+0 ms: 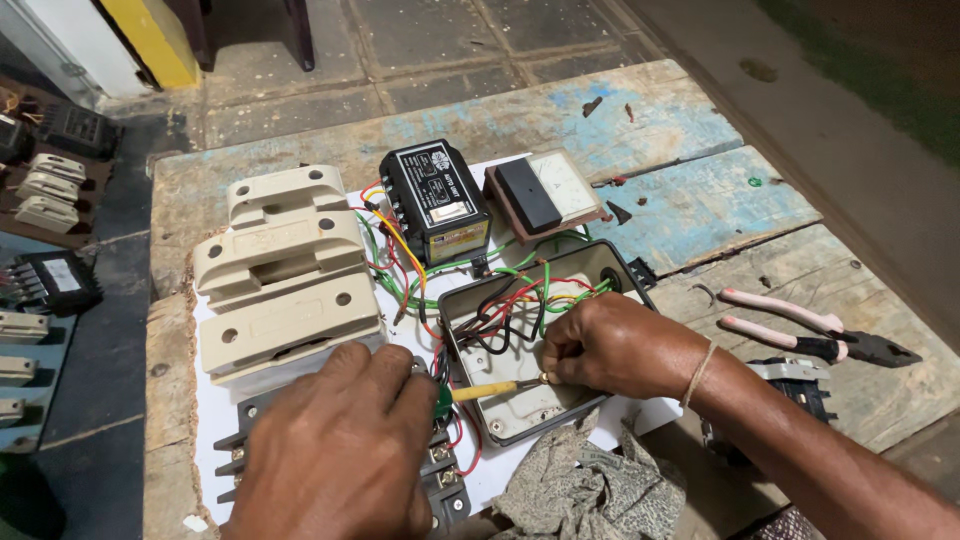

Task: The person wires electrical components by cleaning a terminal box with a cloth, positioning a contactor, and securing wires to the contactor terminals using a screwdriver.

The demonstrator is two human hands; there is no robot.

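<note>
While the cream fuse blocks [285, 275] sit stacked at the left of the white sheet [205, 400] on the worn wooden bench [690, 200], the left hand [335, 450] lies just in front of them, closed around the green handle of a yellow-shafted screwdriver [485, 390]. Under that hand is a black terminal block [440, 480], mostly covered. The screwdriver runs rightward from the left hand, over the near-left wall of an open grey junction box [560, 410], and its tip meets the fingertips of the right hand [620, 345] inside the box. The right hand is curled, its fingers pinched together at the tip; whether they grip a wire end or a screw is too small to tell. Red, green, yellow and black wires [510, 300] tangle in the box just behind both hands. Behind the box stand a black rectangular unit [435, 200] and a brown-framed panel meter [545, 190]. A crumpled patterned cloth [580, 490] lies in front of the box, under the right forearm. Farther right, well apart from the hands, pink-handled pliers [810, 330] rest on the planks.
</note>
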